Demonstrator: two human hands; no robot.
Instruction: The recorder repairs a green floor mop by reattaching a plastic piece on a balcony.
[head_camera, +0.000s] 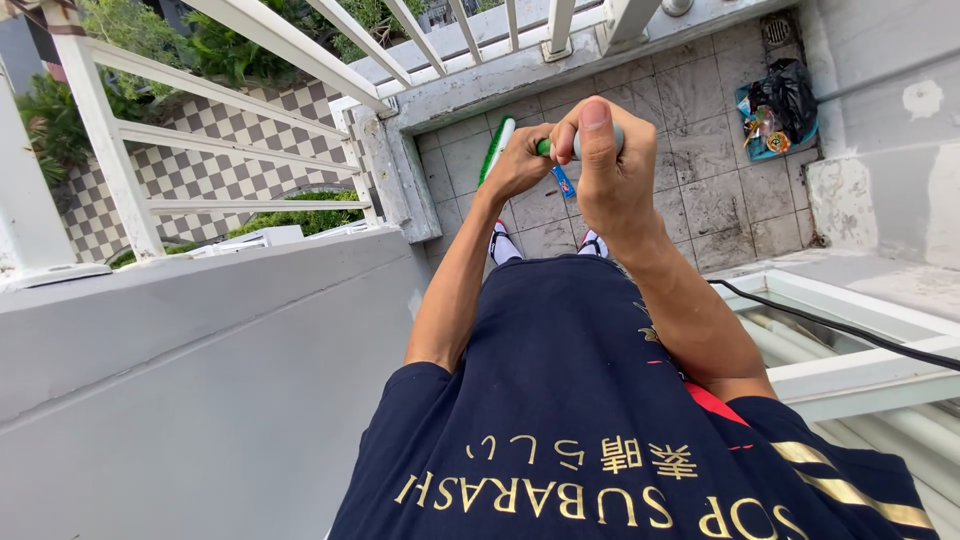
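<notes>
1. Left hand (517, 160) – fingers curled shut round a green-and-white brush-like tool (495, 148), held up at chest height over the tiled floor (720, 190); the tool's head angles up-left from the fist.
2. Right hand (608, 170) – fingers wrapped tight on a grey cylindrical handle (580, 143), thumb raised on top. A green end pokes out btwn the two fists; can't tell if it's one piece w/ the tool in the left hand.
3. Hands touching, knuckle to knuckle.
4. Small blue item (563, 182) shows just below the hands – too small to make out.
5. Below: feet in red-and-white footwear (503, 243), dark navy shirt (560, 400) w/ gold lettering fills the lower frame.
6. Around: white railing (300, 60) along the left and top; grey parapet wall (180, 380) close on the left, crowding that arm's side.
7. Far corner: black plastic bag (785, 95) on a blue tray w/ rubbish, near a floor drain (778, 30).
8. Right: white window frame (850, 375), black cable (840, 325) running across it.
</notes>
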